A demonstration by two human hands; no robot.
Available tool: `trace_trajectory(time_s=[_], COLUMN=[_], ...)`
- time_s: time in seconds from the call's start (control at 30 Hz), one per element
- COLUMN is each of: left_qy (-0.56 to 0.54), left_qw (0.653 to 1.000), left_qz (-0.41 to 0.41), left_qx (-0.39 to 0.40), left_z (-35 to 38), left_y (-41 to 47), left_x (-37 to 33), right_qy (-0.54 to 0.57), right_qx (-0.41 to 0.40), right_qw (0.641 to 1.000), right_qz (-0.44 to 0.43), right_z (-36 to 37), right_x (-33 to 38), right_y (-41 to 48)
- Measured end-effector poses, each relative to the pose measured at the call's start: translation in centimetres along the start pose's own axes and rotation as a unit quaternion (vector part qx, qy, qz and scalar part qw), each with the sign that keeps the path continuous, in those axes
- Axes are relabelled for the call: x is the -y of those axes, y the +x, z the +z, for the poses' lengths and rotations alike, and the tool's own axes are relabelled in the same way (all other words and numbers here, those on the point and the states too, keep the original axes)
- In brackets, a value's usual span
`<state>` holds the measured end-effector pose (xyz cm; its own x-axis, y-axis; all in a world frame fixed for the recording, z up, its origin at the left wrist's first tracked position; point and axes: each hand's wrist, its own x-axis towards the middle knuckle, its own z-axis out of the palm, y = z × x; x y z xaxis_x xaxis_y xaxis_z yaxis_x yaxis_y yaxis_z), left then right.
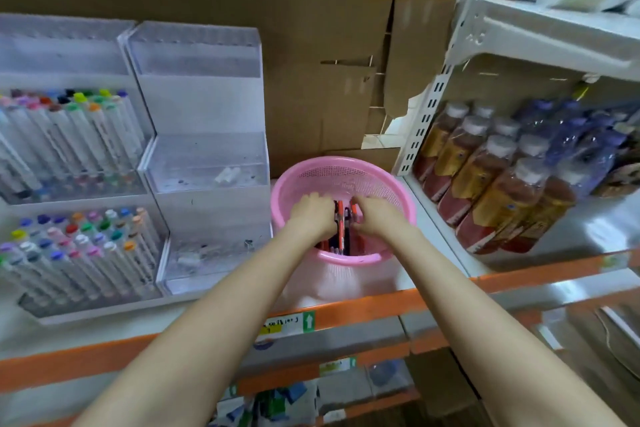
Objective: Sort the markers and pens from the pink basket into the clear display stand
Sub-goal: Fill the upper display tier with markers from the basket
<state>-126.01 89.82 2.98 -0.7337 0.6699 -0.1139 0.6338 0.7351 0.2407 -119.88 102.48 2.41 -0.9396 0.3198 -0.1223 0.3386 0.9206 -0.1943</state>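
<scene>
Right now both hands are down inside the pink basket (pixel 346 258), meeting at its middle. The left hand (pixel 313 215) and the right hand (pixel 377 217) close in from either side on a bundle of pens (pixel 341 219), fingers curled over the red and dark barrels so that the bunch is squeezed between the two palms. How many pens each hand truly holds is hidden by the knuckles. The pens stand roughly upright, leaning a little toward the person, their long axis running from the basket floor up between the hands, with the lower ends showing just nearer than the wrists. The relation that matters is sideways: the clear display stand (pixel 207 108) lies to the left of both hands and somewhat beyond them, just beside the basket on the same shelf (pixel 381 309), so the left hand is the nearer one to it. Its stepped tiers look bare apart from a few small scraps, the lowest tier (pixel 207 253) sitting level with the left forearm. Farther left again, a second clear stand is packed with colour-capped markers (pixel 69 136), all slanted back. To the right of the right hand, well apart from the work, rows of bottles (pixel 502 184) fill another shelf. By my judgement the bundle must be lifted clear of the basket rim and carried leftward, kept upright so the pens drop into a tier end first.
</scene>
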Motion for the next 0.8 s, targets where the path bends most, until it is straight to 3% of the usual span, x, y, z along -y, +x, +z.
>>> trace_trajectory(time_s=[0.43,0.8], left_qy=[-0.117,-0.214], left_qw=[0.988,0.967], left_qz=[-0.074,-0.126], left_qx=[0.072,0.062], left_z=[0.6,-0.3], left_y=[1.4,0.7], left_x=[0.8,1.0], right_qy=[0.112,0.261], right_qx=[0.039,0.102], right_qw=[0.993,0.955], right_qz=[0.027,0.094], right_z=[1.3,0.3], right_x=[-0.4,-0.8], right_y=[2.0,1.9])
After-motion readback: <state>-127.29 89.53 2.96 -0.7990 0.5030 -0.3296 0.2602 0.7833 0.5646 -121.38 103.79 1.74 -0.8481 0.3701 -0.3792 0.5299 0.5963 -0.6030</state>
